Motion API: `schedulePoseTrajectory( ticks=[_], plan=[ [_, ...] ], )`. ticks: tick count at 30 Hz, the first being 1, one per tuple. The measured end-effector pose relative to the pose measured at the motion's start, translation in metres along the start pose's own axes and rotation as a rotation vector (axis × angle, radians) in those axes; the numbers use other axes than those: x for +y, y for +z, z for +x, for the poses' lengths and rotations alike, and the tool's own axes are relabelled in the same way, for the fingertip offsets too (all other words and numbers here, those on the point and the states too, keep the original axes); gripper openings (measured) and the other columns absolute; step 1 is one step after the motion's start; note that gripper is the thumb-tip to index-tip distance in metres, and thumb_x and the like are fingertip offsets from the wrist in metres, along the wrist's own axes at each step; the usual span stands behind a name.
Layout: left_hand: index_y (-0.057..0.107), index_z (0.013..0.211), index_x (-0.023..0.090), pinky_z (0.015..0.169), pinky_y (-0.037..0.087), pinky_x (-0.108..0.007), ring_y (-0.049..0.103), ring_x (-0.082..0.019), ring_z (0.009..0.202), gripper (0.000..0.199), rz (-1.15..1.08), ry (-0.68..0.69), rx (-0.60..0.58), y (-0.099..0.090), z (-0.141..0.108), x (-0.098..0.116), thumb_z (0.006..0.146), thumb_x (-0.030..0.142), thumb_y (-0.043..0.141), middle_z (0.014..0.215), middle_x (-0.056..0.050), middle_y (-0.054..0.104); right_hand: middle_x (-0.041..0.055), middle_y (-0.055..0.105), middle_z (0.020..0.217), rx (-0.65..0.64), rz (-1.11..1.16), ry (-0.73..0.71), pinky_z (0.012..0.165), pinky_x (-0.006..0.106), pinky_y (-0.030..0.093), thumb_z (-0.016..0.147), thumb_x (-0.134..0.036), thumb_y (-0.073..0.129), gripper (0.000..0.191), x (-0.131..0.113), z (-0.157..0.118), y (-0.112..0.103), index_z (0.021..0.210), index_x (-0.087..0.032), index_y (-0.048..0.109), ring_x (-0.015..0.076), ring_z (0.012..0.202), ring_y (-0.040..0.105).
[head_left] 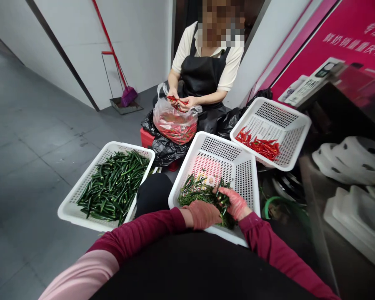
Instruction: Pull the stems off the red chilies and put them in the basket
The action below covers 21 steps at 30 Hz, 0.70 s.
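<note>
In the middle white basket (245, 166), green chillies with stems (192, 196) lie heaped at the near end. My right hand (234, 203), in a thin pinkish glove, is closed round a bunch of green chillies (223, 198) over that basket. Just left of it, my gloved left hand (204, 214) is curled in low over the heap. Its back faces me, and what its fingers hold is hidden. To the left, another white basket (69, 208) is filled with a pile of dark green chillies (114, 185).
A person in a black apron (203, 75) sits opposite, holding red chillies over a clear plastic bag (175, 125). A white basket (295, 146) at right holds red chillies (261, 146). A dustpan (125, 107) and purple broom (129, 96) stand by the wall. White stacked containers (356, 160) are far right.
</note>
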<state>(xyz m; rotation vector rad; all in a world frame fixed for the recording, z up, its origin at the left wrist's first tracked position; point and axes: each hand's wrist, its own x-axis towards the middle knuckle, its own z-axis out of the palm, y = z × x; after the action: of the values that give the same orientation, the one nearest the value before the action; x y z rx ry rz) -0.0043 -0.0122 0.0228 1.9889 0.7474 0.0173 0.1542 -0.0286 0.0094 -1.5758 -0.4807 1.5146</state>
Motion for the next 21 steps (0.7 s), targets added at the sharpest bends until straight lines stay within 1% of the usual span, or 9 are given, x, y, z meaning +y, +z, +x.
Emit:
schedulePoseTrajectory(
  ticks=[1,3,6,8,10,13,15,18,21],
  plan=[
    [0.059,0.068,0.017,0.071,0.042,-0.032,0.057,-0.022,0.081,0.011,0.09,-0.037,-0.018,-0.001,0.0,0.001,0.071,0.027,0.056,0.074,-0.008,0.06,0.0027,0.064,0.06,0.054,-0.007,-0.037,0.046,0.026,0.043,0.061,-0.028,0.062,0.02,-0.007,0.008,-0.003,0.076,-0.015,0.062,0.0153,0.049,0.055],
    [0.06,0.089,0.014,0.072,0.044,-0.037,0.058,-0.027,0.085,0.027,0.243,-0.151,-0.001,-0.005,-0.001,0.002,0.074,0.035,0.05,0.093,-0.014,0.06,0.0017,0.065,0.063,0.111,-0.094,-0.129,0.05,0.028,0.045,0.058,-0.027,0.065,0.029,-0.022,0.027,-0.007,0.085,-0.016,0.061,0.0166,0.052,0.057],
    [0.057,0.103,0.013,0.071,0.045,-0.042,0.058,-0.032,0.088,0.045,0.364,-0.162,-0.047,-0.01,-0.005,0.005,0.075,0.045,0.045,0.105,-0.018,0.057,0.0013,0.066,0.065,0.12,-0.539,-0.234,0.058,0.03,0.046,0.057,-0.029,0.067,0.033,-0.037,0.054,-0.003,0.087,-0.017,0.063,0.0176,0.058,0.058],
    [0.062,0.096,0.014,0.07,0.045,-0.042,0.059,-0.032,0.086,0.042,0.356,-0.113,-0.125,-0.012,-0.007,0.008,0.076,0.045,0.042,0.1,-0.016,0.06,0.0014,0.067,0.068,0.138,-0.936,-0.308,0.065,0.029,0.044,0.057,-0.03,0.067,0.029,-0.034,0.067,0.008,0.085,-0.021,0.066,0.0182,0.066,0.059],
    [0.065,0.084,0.015,0.069,0.045,-0.04,0.059,-0.03,0.083,0.039,0.314,-0.133,-0.159,-0.012,-0.008,0.008,0.076,0.045,0.042,0.091,-0.014,0.062,0.0022,0.068,0.076,0.144,-1.229,-0.333,0.069,0.029,0.042,0.058,-0.031,0.067,0.032,-0.024,0.077,0.021,0.09,-0.027,0.067,0.0198,0.073,0.06],
    [0.064,0.068,0.015,0.068,0.044,-0.036,0.059,-0.026,0.076,0.033,0.222,-0.124,-0.129,-0.011,-0.007,0.005,0.076,0.041,0.045,0.077,-0.011,0.063,0.0056,0.068,0.083,0.109,-1.42,-0.264,0.069,0.031,0.041,0.061,-0.034,0.066,0.04,-0.01,0.086,0.033,0.1,-0.029,0.066,0.0233,0.078,0.061],
    [0.062,0.063,0.016,0.068,0.043,-0.033,0.058,-0.023,0.074,0.029,0.191,-0.074,-0.106,-0.011,-0.006,0.001,0.076,0.036,0.047,0.073,-0.009,0.063,0.0064,0.068,0.085,0.119,-1.465,-0.244,0.069,0.032,0.041,0.062,-0.035,0.065,0.039,-0.01,0.086,0.032,0.101,-0.029,0.066,0.0242,0.079,0.061],
    [0.061,0.068,0.018,0.071,0.041,-0.03,0.056,-0.02,0.076,0.027,0.076,-0.144,0.066,-0.016,-0.005,-0.004,0.079,0.033,0.042,0.078,-0.006,0.063,0.0045,0.068,0.09,0.194,-1.48,-0.323,0.071,0.031,0.041,0.064,-0.038,0.063,0.035,-0.027,0.074,0.018,0.099,-0.031,0.066,0.0237,0.082,0.06],
    [0.059,0.094,0.02,0.078,0.038,-0.027,0.054,-0.018,0.088,0.03,-0.223,-0.372,0.336,-0.025,-0.005,-0.008,0.081,0.038,0.039,0.095,-0.005,0.061,0.0031,0.066,0.096,0.233,-1.45,-0.417,0.076,0.031,0.041,0.064,-0.034,0.064,0.032,-0.044,0.048,0.0,0.096,-0.03,0.067,0.0234,0.086,0.058]
  ],
)
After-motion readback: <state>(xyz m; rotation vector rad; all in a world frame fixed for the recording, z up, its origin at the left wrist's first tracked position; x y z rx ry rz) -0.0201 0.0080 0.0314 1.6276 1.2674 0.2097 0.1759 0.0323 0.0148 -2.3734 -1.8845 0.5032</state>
